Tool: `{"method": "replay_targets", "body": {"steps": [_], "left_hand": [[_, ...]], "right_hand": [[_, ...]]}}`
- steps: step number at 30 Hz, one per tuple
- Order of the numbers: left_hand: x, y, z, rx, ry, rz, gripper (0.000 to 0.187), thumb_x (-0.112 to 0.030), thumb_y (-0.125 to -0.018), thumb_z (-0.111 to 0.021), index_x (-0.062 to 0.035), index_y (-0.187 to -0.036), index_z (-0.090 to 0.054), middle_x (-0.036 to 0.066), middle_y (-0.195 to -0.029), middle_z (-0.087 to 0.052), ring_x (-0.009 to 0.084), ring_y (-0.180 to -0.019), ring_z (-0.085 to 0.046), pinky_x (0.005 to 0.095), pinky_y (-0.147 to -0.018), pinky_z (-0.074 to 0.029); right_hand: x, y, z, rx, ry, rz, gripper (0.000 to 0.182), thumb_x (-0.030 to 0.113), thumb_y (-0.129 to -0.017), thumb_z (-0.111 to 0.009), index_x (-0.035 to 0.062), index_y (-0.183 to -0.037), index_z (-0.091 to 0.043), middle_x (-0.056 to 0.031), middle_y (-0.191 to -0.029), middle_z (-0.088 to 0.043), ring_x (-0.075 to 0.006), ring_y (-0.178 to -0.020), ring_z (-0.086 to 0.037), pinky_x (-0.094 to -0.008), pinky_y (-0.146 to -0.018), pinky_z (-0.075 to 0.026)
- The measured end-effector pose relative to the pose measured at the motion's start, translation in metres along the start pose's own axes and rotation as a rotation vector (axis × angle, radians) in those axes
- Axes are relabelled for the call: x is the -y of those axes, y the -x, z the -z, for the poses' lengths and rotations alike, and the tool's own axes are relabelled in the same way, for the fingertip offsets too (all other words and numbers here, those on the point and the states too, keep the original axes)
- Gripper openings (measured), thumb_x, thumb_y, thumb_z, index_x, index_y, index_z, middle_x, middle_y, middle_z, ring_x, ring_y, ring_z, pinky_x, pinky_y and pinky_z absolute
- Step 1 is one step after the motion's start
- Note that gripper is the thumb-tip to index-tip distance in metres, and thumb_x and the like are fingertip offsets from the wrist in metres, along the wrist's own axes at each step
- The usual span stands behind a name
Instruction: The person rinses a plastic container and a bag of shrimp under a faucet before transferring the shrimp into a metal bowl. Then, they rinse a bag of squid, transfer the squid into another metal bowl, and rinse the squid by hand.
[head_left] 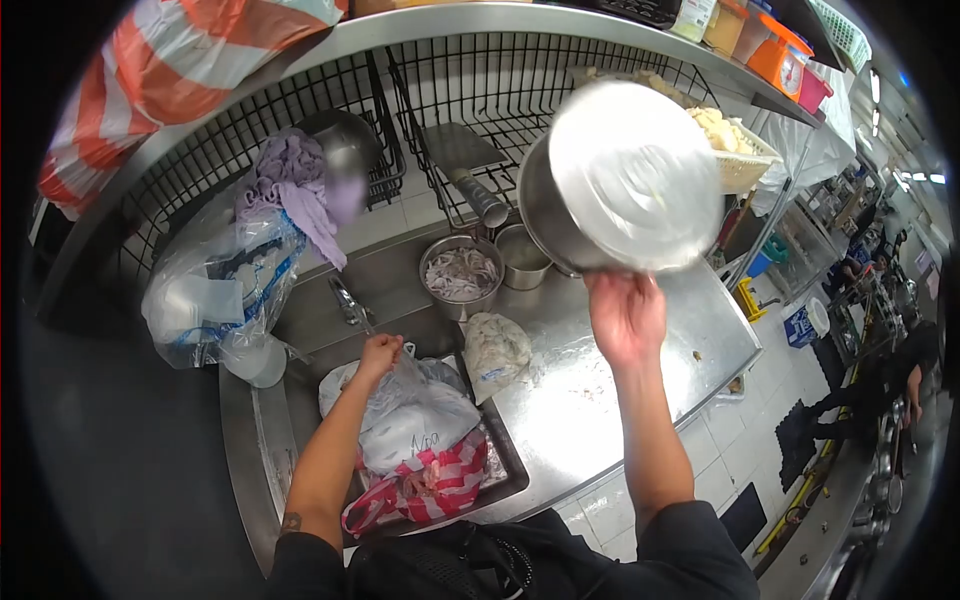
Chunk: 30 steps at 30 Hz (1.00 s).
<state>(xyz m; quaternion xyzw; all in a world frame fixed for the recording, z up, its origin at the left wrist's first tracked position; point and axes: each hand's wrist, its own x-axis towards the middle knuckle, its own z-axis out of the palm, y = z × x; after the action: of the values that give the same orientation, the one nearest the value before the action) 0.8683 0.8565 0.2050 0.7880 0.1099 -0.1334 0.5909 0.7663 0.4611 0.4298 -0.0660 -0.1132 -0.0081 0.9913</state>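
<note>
My left hand is closed on the gathered top of a translucent plastic bag in the sink. A white bag with handwriting and a red-and-white striped bag lie in the sink too. My right hand grips the lower edge of a large round metal lid, raised and blurred, its fingers partly hidden. Behind the lid's left side shows a deep metal bowl. A pot of sliced, pale purplish food stands behind the sink, beside a smaller metal pot.
A filled plastic bag rests on the steel counter. The faucet rises behind the sink. Wire racks line the wall, with a cleaver in front. A purple cloth hangs left. Another person stands at far right.
</note>
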Motion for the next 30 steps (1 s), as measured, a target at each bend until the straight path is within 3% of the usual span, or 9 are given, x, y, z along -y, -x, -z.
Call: {"method": "replay_targets", "body": {"steps": [2,7,9,10,12,13,19,22,30], "left_hand": [[0.002,0.000,-0.005,0.032,0.038,0.024,0.027,-0.033,-0.097,-0.065,-0.0104,-0.083,-0.064,-0.003,-0.070,-0.057,0.0069,-0.060,-0.050,0.0251,-0.052,-0.038],[-0.001,0.011,0.000,0.038,-0.014,-0.016,0.024,-0.030,-0.097,-0.065,-0.0097,-0.084,-0.065,-0.003,-0.070,-0.056,0.0067,-0.063,-0.051,0.0253,-0.054,-0.039],[0.000,0.017,0.007,0.024,-0.037,-0.010,0.023,-0.029,-0.097,-0.065,-0.0096,-0.084,-0.066,-0.004,-0.070,-0.056,0.0067,-0.064,-0.051,0.0254,-0.054,-0.039],[0.002,0.017,0.011,0.023,-0.029,-0.020,0.022,-0.029,-0.096,-0.065,-0.0096,-0.086,-0.066,-0.004,-0.072,-0.057,0.0066,-0.066,-0.052,0.0255,-0.055,-0.039],[0.006,0.016,0.018,0.023,-0.021,-0.019,0.021,-0.028,-0.096,-0.065,-0.0096,-0.087,-0.067,-0.004,-0.073,-0.058,0.0066,-0.067,-0.052,0.0255,-0.056,-0.040],[0.008,0.015,0.020,-0.011,-0.017,-0.024,0.019,-0.027,-0.095,-0.065,-0.0098,-0.089,-0.067,-0.003,-0.075,-0.059,0.0066,-0.068,-0.053,0.0256,-0.056,-0.041],[0.011,-0.013,0.030,-0.035,0.079,-0.043,0.012,-0.021,-0.093,-0.066,-0.0103,-0.095,-0.070,-0.003,-0.077,-0.062,0.0069,-0.068,-0.055,0.0258,-0.058,-0.043],[0.002,-0.029,0.029,-0.183,0.191,-0.035,0.019,-0.020,-0.094,-0.062,-0.0066,-0.105,-0.069,-0.001,-0.079,-0.062,0.0090,-0.064,-0.054,0.0254,-0.057,-0.043],[-0.013,-0.054,0.030,-0.353,0.043,-0.080,0.022,-0.026,-0.094,-0.068,-0.0046,-0.091,-0.070,-0.003,-0.066,-0.052,0.0068,-0.054,-0.044,0.0259,-0.047,-0.030]], "right_hand": [[0.000,-0.030,0.000,0.163,-0.068,-0.076,0.043,0.033,-0.109,-0.033,0.0037,-0.135,-0.051,-0.0141,-0.134,-0.058,-0.0251,-0.099,-0.061,-0.0429,-0.093,-0.054],[-0.017,-0.070,-0.037,-0.101,0.047,0.004,0.042,0.031,-0.110,-0.032,-0.0031,-0.130,-0.046,-0.0228,-0.127,-0.059,-0.0287,-0.088,-0.064,-0.0392,-0.085,-0.060],[-0.011,-0.077,-0.027,-0.138,0.900,-0.045,0.039,0.031,-0.107,-0.044,-0.0020,-0.124,-0.057,-0.0207,-0.110,-0.068,-0.0211,-0.075,-0.067,-0.0304,-0.066,-0.058],[-0.007,-0.078,-0.023,-0.136,0.894,-0.047,0.039,0.031,-0.107,-0.044,-0.0020,-0.124,-0.057,-0.0207,-0.110,-0.068,-0.0211,-0.075,-0.067,-0.0304,-0.066,-0.058],[0.001,-0.074,-0.012,-0.217,1.650,0.246,0.034,0.031,-0.100,-0.060,-0.0023,-0.096,-0.067,-0.0132,-0.080,-0.069,-0.0137,-0.058,-0.062,-0.0234,-0.053,-0.049],[0.001,-0.071,-0.006,-0.276,1.578,0.316,0.034,0.028,-0.095,-0.069,-0.0010,-0.078,-0.067,-0.0060,-0.064,-0.064,-0.0074,-0.059,-0.059,-0.0214,-0.052,-0.044],[0.032,-0.057,0.145,-0.500,1.413,0.212,0.027,0.023,-0.095,-0.067,0.0034,-0.077,-0.065,-0.0024,-0.065,-0.063,-0.0064,-0.054,-0.055,-0.0224,-0.050,-0.040],[0.027,-0.062,0.270,-0.495,1.783,0.246,0.014,0.011,-0.088,-0.069,0.0025,-0.077,-0.067,-0.0060,-0.068,-0.065,-0.0143,-0.061,-0.061,-0.0283,-0.056,-0.046],[-0.020,-0.171,0.266,-0.022,2.227,0.449,0.010,0.004,-0.083,-0.063,0.0016,-0.091,-0.070,-0.0211,-0.095,-0.069,-0.0361,-0.090,-0.069,-0.0451,-0.076,-0.054]]}}
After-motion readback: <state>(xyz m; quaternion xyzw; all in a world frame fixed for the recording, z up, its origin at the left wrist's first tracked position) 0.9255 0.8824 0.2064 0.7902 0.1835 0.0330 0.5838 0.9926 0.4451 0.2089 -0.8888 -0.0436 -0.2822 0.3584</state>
